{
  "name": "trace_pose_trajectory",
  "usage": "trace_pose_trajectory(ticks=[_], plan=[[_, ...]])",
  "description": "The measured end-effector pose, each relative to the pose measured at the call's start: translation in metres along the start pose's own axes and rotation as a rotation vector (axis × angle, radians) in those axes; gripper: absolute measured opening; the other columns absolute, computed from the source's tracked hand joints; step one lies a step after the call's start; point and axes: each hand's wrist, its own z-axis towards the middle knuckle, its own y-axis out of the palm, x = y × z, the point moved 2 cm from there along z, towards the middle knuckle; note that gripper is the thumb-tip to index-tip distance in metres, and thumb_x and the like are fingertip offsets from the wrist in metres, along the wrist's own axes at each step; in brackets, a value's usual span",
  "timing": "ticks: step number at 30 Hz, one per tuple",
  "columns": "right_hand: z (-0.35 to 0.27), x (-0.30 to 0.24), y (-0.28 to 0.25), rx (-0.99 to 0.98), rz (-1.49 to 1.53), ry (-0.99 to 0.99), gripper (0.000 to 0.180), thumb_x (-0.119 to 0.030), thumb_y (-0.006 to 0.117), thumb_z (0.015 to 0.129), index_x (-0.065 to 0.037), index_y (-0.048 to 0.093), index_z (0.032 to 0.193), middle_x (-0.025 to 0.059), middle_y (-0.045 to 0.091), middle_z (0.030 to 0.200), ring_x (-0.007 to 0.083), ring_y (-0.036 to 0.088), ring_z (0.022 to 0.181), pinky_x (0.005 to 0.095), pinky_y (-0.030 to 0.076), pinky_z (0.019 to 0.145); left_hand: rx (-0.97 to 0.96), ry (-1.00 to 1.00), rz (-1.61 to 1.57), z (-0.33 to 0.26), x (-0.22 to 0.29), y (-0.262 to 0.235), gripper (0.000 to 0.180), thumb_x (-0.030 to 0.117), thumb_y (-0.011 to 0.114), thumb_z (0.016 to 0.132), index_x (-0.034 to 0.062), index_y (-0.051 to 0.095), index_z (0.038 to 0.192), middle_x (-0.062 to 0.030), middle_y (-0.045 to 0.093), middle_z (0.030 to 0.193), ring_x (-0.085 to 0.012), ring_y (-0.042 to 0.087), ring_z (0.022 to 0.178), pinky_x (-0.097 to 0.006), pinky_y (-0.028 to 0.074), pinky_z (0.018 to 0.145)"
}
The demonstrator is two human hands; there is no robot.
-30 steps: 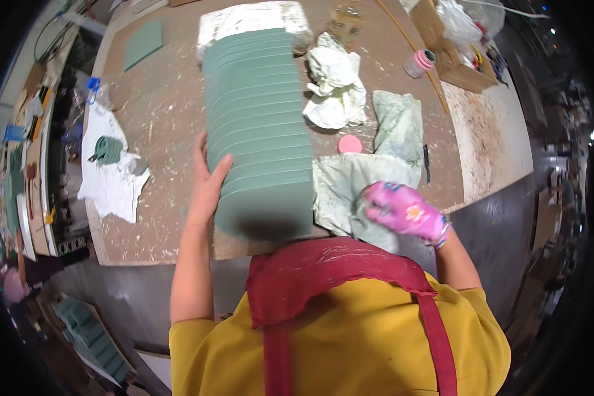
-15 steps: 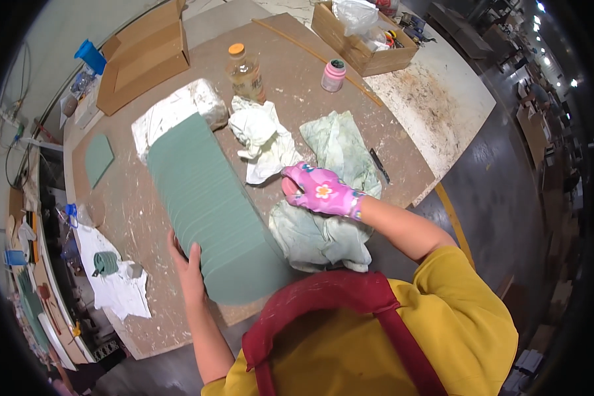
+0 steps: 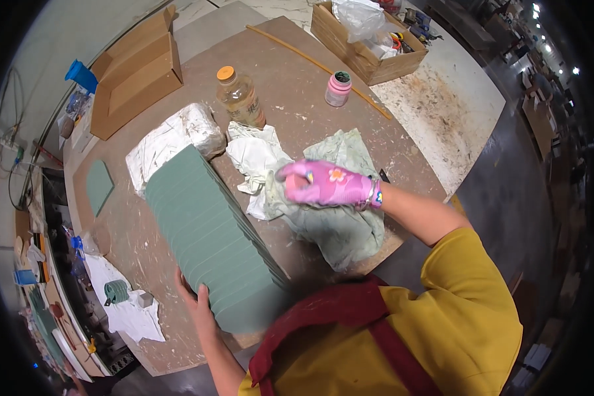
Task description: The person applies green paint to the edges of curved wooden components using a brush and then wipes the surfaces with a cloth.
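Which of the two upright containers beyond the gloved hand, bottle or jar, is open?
The pink jar, on the right: its mouth is uncovered, whereas the clear bottle wears an orange cap.

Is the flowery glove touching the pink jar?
Apart: the head view shows brown tabletop and pale green cloth between the right hand and pink jar.

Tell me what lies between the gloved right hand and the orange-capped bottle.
In the head view, a crumpled white cloth lies on the table between the gloved right hand and the orange-capped bottle.
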Motion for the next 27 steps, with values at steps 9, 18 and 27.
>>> trace_pose_trajectory(ticks=[9,18,27], plan=[[-0.016,0.055,-0.032,0.155,0.626,0.111,0.041,-0.026,0.061,0.090,0.002,0.055,0.120,0.0080,0.062,0.116,0.0130,0.056,0.105,0.0259,0.042,0.093,0.015,-0.034,-0.079,0.000,0.001,0.003,0.074,0.020,0.058,0.084,0.0042,0.023,0.147,-0.0177,0.027,0.148,-0.0284,0.025,0.138,-0.038,0.017,0.113],[-0.027,0.047,-0.139,0.834,0.266,0.018,0.037,-0.013,0.059,0.090,-0.001,0.053,0.125,0.0054,0.063,0.097,0.0058,0.056,0.069,0.0193,0.046,0.058,0.013,-0.017,-0.070,-0.002,0.004,0.000,0.073,0.017,0.057,0.084,0.0051,0.022,0.147,-0.0171,0.028,0.148,-0.0281,0.025,0.138,-0.038,0.017,0.113],[0.034,0.152,-0.189,0.616,0.712,0.070,0.021,-0.016,0.055,0.095,-0.004,0.060,0.111,-0.0017,0.058,0.078,0.0049,0.047,0.057,0.0185,0.036,0.047,-0.004,-0.032,-0.101,0.000,0.005,0.002,0.076,0.019,0.060,0.083,0.0053,0.022,0.147,-0.0170,0.026,0.149,-0.0285,0.026,0.137,-0.039,0.017,0.113]])
